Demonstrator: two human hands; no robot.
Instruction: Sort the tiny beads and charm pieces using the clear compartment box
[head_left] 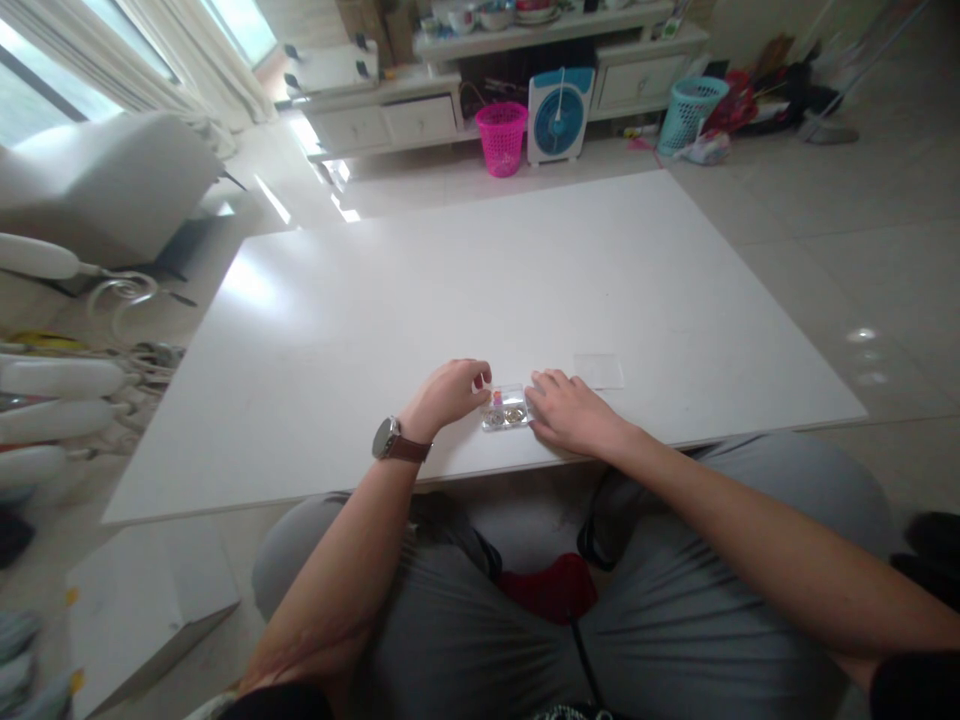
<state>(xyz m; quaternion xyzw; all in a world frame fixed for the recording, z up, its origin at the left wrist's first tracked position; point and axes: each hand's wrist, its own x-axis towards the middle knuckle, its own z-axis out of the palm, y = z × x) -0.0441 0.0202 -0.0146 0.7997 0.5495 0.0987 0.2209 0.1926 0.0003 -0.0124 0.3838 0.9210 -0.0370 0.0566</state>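
Observation:
A small clear plastic compartment box (505, 424) lies on the white table (420, 290) near its front edge. Small round metallic-looking pieces sit in its front compartments, and a tiny orange and purple item shows at its back left; their kind is too small to tell. My left hand (448, 393), with a watch on the wrist, is at the box's left side, fingers curled and tips together over the back left corner. Whatever those tips pinch cannot be made out. My right hand (571, 410) holds the box's right side with bent fingers. Behind it lies a flat clear lid (600, 370).
Beyond the table stand a pink basket (502, 140), a blue and white fan (559, 115) and a light blue basket (688, 112) by a white cabinet (420, 118). A white box (142, 610) is on the floor at the lower left. White-framed chairs (60, 378) are at the left.

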